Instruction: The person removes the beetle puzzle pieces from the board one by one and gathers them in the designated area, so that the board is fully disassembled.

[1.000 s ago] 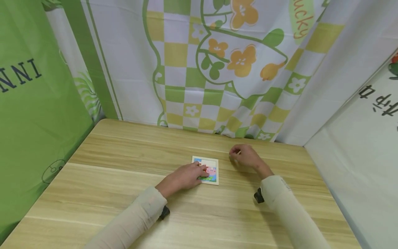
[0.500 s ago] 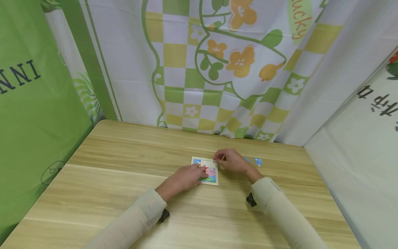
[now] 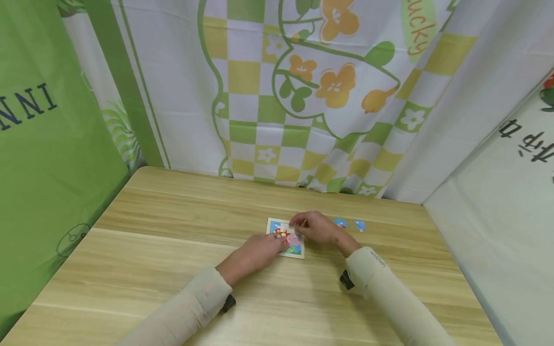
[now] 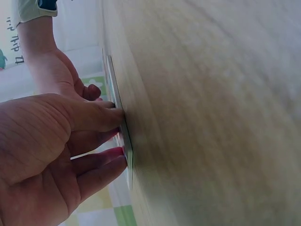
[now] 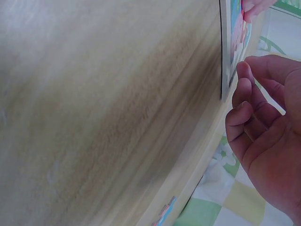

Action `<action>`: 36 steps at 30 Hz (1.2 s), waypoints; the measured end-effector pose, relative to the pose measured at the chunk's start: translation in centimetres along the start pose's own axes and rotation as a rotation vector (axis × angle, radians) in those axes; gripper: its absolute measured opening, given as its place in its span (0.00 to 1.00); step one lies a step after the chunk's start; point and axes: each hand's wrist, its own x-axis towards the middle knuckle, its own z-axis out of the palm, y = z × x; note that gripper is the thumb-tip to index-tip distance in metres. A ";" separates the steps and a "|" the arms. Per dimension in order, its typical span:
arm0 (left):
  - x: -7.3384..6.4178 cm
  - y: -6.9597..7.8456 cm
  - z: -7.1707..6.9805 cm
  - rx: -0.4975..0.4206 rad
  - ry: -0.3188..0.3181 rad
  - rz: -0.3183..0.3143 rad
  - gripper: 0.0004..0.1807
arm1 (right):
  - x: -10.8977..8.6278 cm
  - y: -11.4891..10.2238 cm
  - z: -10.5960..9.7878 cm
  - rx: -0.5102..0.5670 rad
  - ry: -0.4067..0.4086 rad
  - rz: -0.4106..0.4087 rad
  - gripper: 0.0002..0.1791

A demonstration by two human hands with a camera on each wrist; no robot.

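A small square jigsaw puzzle (image 3: 294,240) in a pale wooden frame tray (image 3: 298,256) lies on the table, showing a pink pig in red. Part of its top row is bare. My left hand (image 3: 261,251) rests its fingertips on the picture from the left, thumb near the tray's edge in the left wrist view. Over the tray's upper right corner, my right hand (image 3: 317,228) pinches thumb and forefinger together on a puzzle piece, which the fingers almost wholly hide. In the right wrist view the other fingers of this right hand (image 5: 273,113) are curled.
Two loose blue puzzle pieces, one (image 3: 340,223) beside the right hand and another (image 3: 360,226) farther right, lie on the wooden table (image 3: 182,211). A patterned curtain (image 3: 285,144) hangs behind the table's back edge. Cloth walls stand at both sides.
My right hand has moved left from the loose pieces to the tray's upper right corner, uncovering two pieces. My left hand's fingers have drawn back a little, showing more of the picture.
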 end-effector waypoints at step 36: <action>-0.3 -0.3 0.0 -0.030 0.055 0.019 0.11 | 1.1 -0.9 1.5 -0.026 -0.040 -0.017 0.14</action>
